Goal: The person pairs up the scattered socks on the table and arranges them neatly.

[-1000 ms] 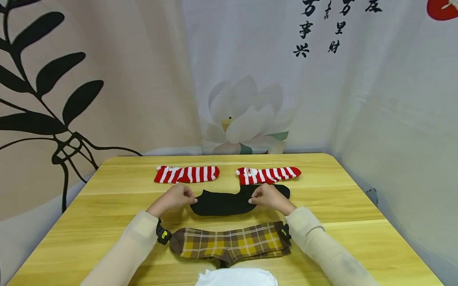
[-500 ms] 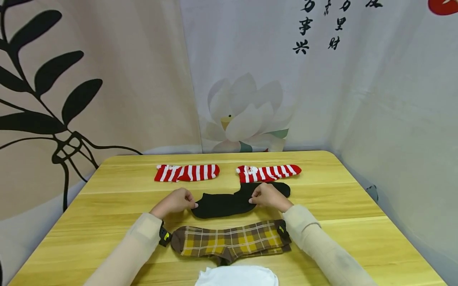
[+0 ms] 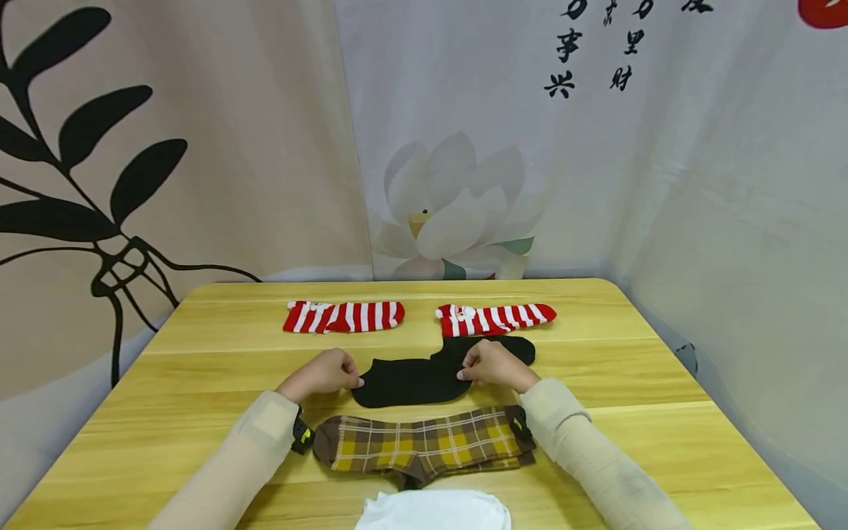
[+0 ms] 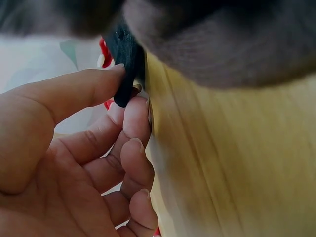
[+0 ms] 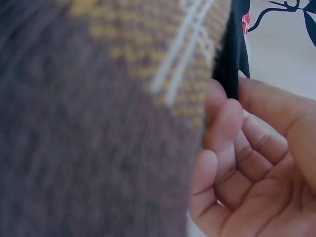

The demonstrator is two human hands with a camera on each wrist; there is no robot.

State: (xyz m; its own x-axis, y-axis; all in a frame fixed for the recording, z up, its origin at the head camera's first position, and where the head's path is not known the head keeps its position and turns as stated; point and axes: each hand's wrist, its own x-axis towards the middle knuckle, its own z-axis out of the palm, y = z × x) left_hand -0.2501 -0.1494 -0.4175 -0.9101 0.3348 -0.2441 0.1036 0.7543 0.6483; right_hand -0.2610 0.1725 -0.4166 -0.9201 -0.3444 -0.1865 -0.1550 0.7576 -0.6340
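A black ankle sock (image 3: 407, 383) lies across the middle of the table in the head view. My left hand (image 3: 323, 372) pinches its left end, and the left wrist view shows the dark cloth (image 4: 129, 69) between thumb and fingertips. At its other end my right hand (image 3: 497, 366) pinches the fabric; the right wrist view has the black edge (image 5: 229, 74) between thumb and fingers. Another black sock (image 3: 520, 348) extends behind and to the right, partly covered by the right hand. Close in front lie brown-and-yellow plaid socks (image 3: 424, 445), under both wrists' level.
Two red-and-white striped socks, a left one (image 3: 361, 317) and a right one (image 3: 506, 319), lie along the back of the wooden table (image 3: 662, 456). White folded fabric (image 3: 433, 511) sits at the front edge of view. A printed curtain (image 3: 291, 147) hangs behind the table.
Both hands have drawn the front black sock slightly nearer to me, still pinching its two ends. The view has shifted a little; the other socks stay in place.
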